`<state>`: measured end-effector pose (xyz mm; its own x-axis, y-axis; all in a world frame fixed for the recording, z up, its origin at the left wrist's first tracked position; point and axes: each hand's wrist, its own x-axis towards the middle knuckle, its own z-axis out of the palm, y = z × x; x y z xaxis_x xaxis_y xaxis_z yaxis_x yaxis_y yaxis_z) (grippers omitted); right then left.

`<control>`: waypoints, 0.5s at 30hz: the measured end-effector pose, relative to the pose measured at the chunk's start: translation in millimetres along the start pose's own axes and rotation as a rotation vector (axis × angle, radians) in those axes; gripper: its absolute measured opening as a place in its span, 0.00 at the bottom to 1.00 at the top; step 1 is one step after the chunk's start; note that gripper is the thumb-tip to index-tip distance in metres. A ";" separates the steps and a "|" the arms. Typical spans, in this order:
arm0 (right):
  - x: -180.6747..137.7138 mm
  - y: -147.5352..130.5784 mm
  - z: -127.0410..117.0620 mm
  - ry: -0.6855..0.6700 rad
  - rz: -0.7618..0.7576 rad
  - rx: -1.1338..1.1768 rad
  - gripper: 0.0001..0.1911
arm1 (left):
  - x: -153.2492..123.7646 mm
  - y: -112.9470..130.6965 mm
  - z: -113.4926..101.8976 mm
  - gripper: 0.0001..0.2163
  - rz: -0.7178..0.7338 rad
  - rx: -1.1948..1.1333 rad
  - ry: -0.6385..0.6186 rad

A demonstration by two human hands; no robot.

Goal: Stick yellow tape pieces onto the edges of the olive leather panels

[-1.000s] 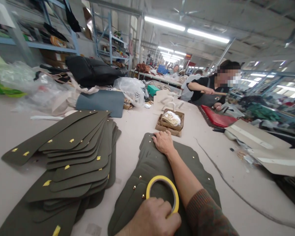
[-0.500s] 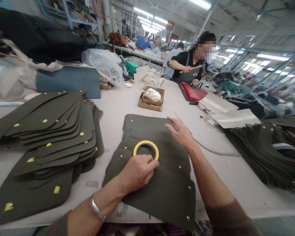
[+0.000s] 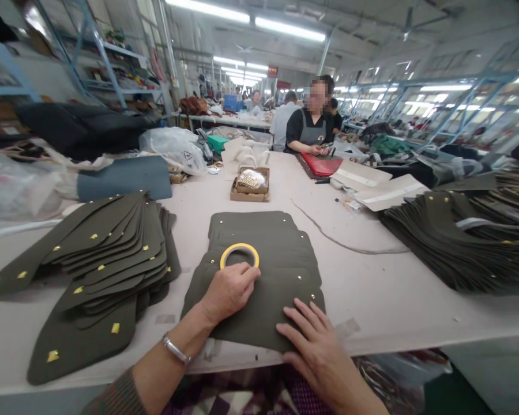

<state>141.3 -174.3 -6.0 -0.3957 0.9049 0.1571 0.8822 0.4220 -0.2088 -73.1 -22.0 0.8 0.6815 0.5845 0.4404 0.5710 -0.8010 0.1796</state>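
Observation:
My left hand (image 3: 230,290) is closed on the near edge of a roll of yellow tape (image 3: 256,253), above dark olive panels. The panels (image 3: 259,314) overlap in a low stack at the table's front middle, with small shiny rivets along their sides. My right hand (image 3: 313,340) is open, its fingers spread over the near right corner of the stack. To the left, a fanned pile of similar panels (image 3: 112,253) carries small bits of yellow tape.
At the right lies a thick pile of dark panels (image 3: 441,248). A cardboard box (image 3: 249,187) with shiny gold pieces stands further back. A cord (image 3: 341,239) crosses the table. Across it, a person (image 3: 313,127) handles something above a red piece (image 3: 322,165).
My right hand has come back from the stack's far right edge to its near right corner. The left hand still holds the tape. The view has tilted up, and the co-worker's hammer is no longer raised.

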 end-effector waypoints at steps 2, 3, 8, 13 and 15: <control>10.8 7.9 -10.1 -0.019 0.004 0.039 0.21 | 0.9 -3.0 0.1 0.09 -0.012 0.025 0.020; 16.3 12.0 -14.3 -0.022 -0.002 0.055 0.21 | 2.1 -5.0 0.4 0.09 -0.018 0.036 0.031; 40.4 27.0 -19.9 0.004 -0.044 0.057 0.19 | 10.3 -10.6 -1.5 0.09 -0.084 0.020 0.088; 39.8 25.2 -9.4 0.122 -0.052 0.071 0.18 | 0.0 14.3 -17.6 0.10 -0.074 -0.291 0.161; 33.0 21.3 -4.1 0.221 -0.038 0.147 0.17 | -9.4 31.8 -25.8 0.10 -0.059 -0.424 0.160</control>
<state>148.1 -135.7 -1.3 -0.3484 0.8606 0.3714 0.8149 0.4739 -0.3337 -73.1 -56.3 25.1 0.5550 0.6301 0.5431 0.3458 -0.7686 0.5383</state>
